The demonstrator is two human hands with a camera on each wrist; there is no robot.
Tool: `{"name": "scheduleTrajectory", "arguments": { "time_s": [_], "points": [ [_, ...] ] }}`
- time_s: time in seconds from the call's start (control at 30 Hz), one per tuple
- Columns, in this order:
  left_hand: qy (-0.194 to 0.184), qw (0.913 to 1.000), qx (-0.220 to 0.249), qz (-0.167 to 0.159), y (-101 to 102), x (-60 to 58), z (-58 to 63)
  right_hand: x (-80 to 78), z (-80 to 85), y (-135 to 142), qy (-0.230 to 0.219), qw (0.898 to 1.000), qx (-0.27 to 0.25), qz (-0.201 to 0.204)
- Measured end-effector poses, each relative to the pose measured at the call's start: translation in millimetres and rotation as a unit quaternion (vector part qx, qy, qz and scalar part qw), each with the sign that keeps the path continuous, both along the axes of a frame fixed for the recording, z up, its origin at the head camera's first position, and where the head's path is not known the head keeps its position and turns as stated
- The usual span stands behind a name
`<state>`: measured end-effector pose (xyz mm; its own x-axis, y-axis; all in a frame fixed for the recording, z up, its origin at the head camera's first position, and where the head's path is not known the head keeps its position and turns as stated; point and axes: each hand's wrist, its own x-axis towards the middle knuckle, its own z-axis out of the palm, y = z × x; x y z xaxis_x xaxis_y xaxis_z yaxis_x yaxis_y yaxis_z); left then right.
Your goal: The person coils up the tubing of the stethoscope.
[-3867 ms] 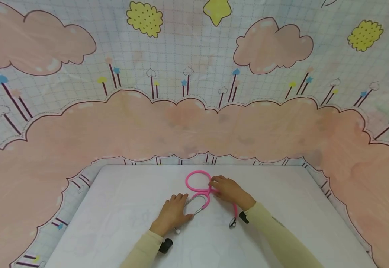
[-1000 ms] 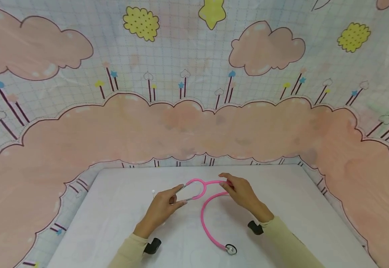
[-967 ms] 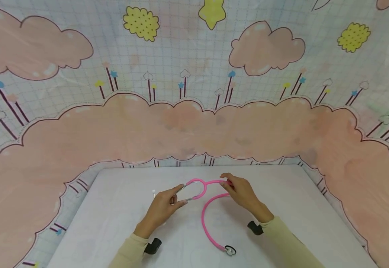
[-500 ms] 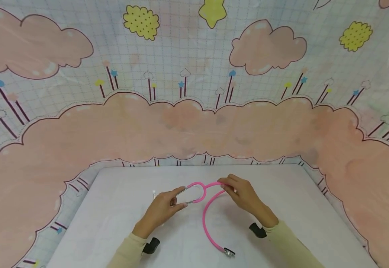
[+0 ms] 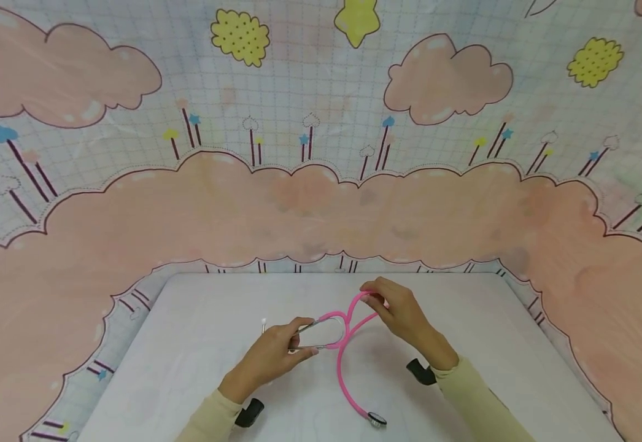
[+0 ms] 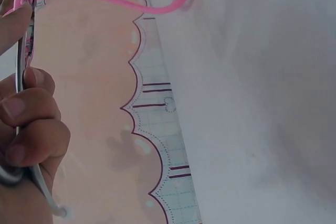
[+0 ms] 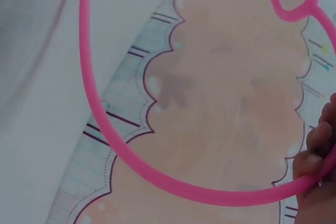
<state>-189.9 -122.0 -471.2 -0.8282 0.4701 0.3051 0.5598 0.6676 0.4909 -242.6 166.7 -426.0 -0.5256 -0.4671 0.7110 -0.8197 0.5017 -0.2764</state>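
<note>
A pink stethoscope (image 5: pixel 340 368) is held between both hands above the white table. My left hand (image 5: pixel 268 353) grips its metal ear tubes (image 5: pixel 312 348); in the left wrist view the fingers (image 6: pixel 34 140) curl round the metal, and a white ear tip (image 6: pixel 64 212) pokes out below. My right hand (image 5: pixel 401 310) pinches the pink tube, which bends back there into a loop. In the right wrist view the tube (image 7: pixel 210 195) sweeps in a wide curve from the right hand (image 7: pixel 317 166). The chest piece (image 5: pixel 377 420) hangs at the lower end, toward the front of the table.
The white table (image 5: pixel 492 350) lies under both hands. Behind and beside it hangs a cloth (image 5: pixel 409 209) printed with peach clouds and stars. A black wrist camera (image 5: pixel 250 413) is strapped on the left wrist, another black camera (image 5: pixel 421 371) on the right.
The stethoscope was spread near the table top with the hands over it and is now lifted. Lately the right hand has risen slightly and the tube by the fork has bent upward.
</note>
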Motion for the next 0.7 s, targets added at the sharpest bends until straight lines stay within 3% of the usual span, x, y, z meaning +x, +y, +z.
{"name": "scheduleTrajectory", "arguments": {
  "time_s": [0.17,0.4,0.53,0.7],
  "points": [
    [0.006,0.9997,-0.006,-0.023,2.5,3.9,1.6,0.0,5.4,-7.0,0.01,1.0,-0.001,0.015],
    [-0.006,0.9984,0.013,-0.055,7.4,9.7,9.5,2.1,10.0,-14.7,-0.02,0.999,0.018,0.022],
    [0.003,0.9971,0.027,-0.071,9.5,12.3,12.1,1.7,11.4,-18.9,-0.028,0.999,0.027,0.028],
    [0.028,0.9956,0.044,-0.078,11.2,13.3,13.4,2.1,13.6,-23.0,-0.03,0.997,0.029,0.064]
  ]
}}
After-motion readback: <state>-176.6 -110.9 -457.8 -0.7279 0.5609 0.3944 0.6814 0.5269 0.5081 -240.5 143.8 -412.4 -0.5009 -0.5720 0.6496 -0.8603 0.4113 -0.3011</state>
